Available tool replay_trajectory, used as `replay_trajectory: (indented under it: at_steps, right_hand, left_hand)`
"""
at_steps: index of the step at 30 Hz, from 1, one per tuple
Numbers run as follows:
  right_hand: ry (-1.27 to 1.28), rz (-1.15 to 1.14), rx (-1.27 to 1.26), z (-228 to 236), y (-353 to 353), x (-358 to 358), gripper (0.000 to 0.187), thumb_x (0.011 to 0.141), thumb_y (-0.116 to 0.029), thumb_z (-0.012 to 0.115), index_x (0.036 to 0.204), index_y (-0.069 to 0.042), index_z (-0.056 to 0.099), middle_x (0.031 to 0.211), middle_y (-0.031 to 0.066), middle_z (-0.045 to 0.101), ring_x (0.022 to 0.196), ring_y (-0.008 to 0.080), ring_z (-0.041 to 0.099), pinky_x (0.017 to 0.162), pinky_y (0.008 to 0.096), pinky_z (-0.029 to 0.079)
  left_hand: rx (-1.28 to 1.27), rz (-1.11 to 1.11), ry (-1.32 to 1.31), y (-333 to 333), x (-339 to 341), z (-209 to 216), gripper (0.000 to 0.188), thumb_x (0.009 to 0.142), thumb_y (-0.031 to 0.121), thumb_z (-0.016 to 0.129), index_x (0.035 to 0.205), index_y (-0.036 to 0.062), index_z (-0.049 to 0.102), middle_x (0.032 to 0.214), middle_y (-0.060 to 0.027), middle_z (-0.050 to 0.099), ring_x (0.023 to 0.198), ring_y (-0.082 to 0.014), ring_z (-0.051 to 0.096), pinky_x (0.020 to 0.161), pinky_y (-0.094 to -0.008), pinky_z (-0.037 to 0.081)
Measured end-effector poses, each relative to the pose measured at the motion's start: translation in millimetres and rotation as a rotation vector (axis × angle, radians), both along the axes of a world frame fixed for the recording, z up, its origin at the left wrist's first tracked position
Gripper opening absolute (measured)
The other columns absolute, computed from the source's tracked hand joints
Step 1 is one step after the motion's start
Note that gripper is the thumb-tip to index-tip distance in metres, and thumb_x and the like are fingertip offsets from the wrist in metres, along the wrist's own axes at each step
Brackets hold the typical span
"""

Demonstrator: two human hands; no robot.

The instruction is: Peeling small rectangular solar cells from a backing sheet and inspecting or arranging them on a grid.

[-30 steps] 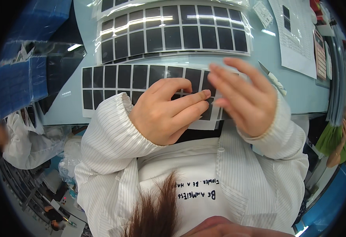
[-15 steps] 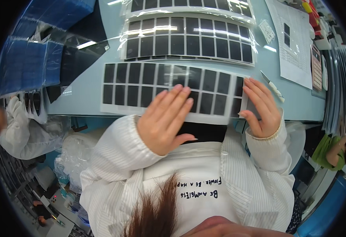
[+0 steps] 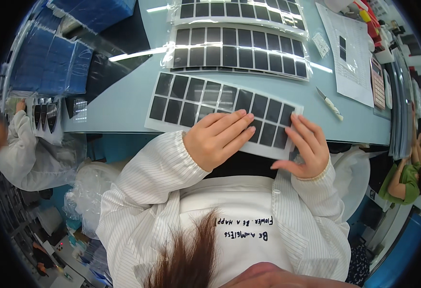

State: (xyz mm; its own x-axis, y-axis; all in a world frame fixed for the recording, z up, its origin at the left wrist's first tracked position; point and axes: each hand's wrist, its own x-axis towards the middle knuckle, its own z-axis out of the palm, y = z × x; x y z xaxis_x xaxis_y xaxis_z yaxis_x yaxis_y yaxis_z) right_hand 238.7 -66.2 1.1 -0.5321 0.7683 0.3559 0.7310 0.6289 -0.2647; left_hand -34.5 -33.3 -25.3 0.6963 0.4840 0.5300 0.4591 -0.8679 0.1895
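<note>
A white sheet with two rows of black rectangles (image 3: pixel 189 113) lies slanted near the table's front edge, its right end lower. My left hand (image 3: pixel 218 139) rests flat on its lower middle, fingers stretched and pointing right, hiding some rectangles. At the right end is my right hand (image 3: pixel 308 150); its fingertips touch the sheet's corner, and the thumb is spread away over the lower edge. Behind the sheet lies a stack of similar sheets (image 3: pixel 229 60) in clear plastic, with another wrapped stack (image 3: pixel 241 10) farther back.
A white-handled knife (image 3: pixel 333 106) lies on the glass table (image 3: pixel 124 103) to the right. Beyond it are a printed paper (image 3: pixel 352 79) and a pink calculator (image 3: pixel 377 84). Blue wrapped stacks (image 3: pixel 47 67) stand at the left. Other people (image 3: pixel 25 149) sit at both sides.
The sheet has turned clockwise. A strip that showed separately at its right end now lines up with it. My left hand has moved right, and my right hand slightly left and down.
</note>
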Motion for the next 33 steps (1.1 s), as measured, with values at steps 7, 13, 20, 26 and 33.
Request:
replay_trajectory:
  at_steps: [7, 13, 20, 26, 33]
  right_hand:
    - [0.297, 0.034, -0.423, 33, 3, 24, 0.070, 0.090, -0.061, 0.049, 0.103, 0.006, 0.065, 0.097, 0.0186, 0.069, 0.078, 0.0266, 0.067, 0.076, 0.0325, 0.052]
    - [0.733, 0.015, -1.557, 25, 48, -15, 0.090, 0.093, -0.069, 0.018, 0.124, 0.007, 0.052, 0.105, 0.0226, 0.067, 0.087, 0.0281, 0.069, 0.081, 0.0335, 0.055]
    - [1.356, 0.009, -1.716, 23, 69, -75, 0.025, 0.092, -0.010, 0.058, 0.115, 0.001, 0.059, 0.107, 0.0117, 0.068, 0.091, 0.0188, 0.067, 0.082, 0.0318, 0.054]
    - [1.730, -0.137, -1.157, 14, 69, -37, 0.019, 0.095, -0.009, 0.054, 0.111, 0.000, 0.058, 0.102, 0.0122, 0.067, 0.094, 0.0227, 0.067, 0.084, 0.0329, 0.055]
    - [2.307, -0.606, -0.956, 8, 85, -74, 0.034, 0.099, -0.002, 0.038, 0.133, 0.004, 0.035, 0.136, 0.0208, 0.043, 0.127, 0.0351, 0.044, 0.111, 0.0513, 0.036]
  left_hand:
    - [0.158, -0.119, 0.013, -21, -24, 23, 0.021, 0.081, 0.006, 0.061, 0.101, -0.0011, 0.066, 0.107, -0.0164, 0.068, 0.100, -0.0268, 0.067, 0.083, -0.0350, 0.053]
    - [0.335, -0.405, -0.007, -23, -27, 63, 0.017, 0.085, 0.007, 0.060, 0.102, 0.0032, 0.062, 0.099, -0.0102, 0.068, 0.093, -0.0212, 0.067, 0.078, -0.0308, 0.053]
    - [0.624, -0.532, -0.072, 14, -18, 69, 0.019, 0.084, 0.007, 0.057, 0.101, 0.0073, 0.066, 0.107, -0.0079, 0.064, 0.104, -0.0196, 0.062, 0.092, -0.0336, 0.049]
    - [0.298, 0.204, -0.024, 42, -57, 76, 0.032, 0.082, 0.001, 0.061, 0.113, 0.0071, 0.067, 0.119, -0.0106, 0.063, 0.114, -0.0254, 0.058, 0.100, -0.0382, 0.045]
    - [-0.066, 0.297, -0.160, 55, -77, 98, 0.042, 0.073, -0.006, 0.066, 0.115, 0.0008, 0.065, 0.122, -0.0181, 0.060, 0.119, -0.0367, 0.054, 0.100, -0.0420, 0.043]
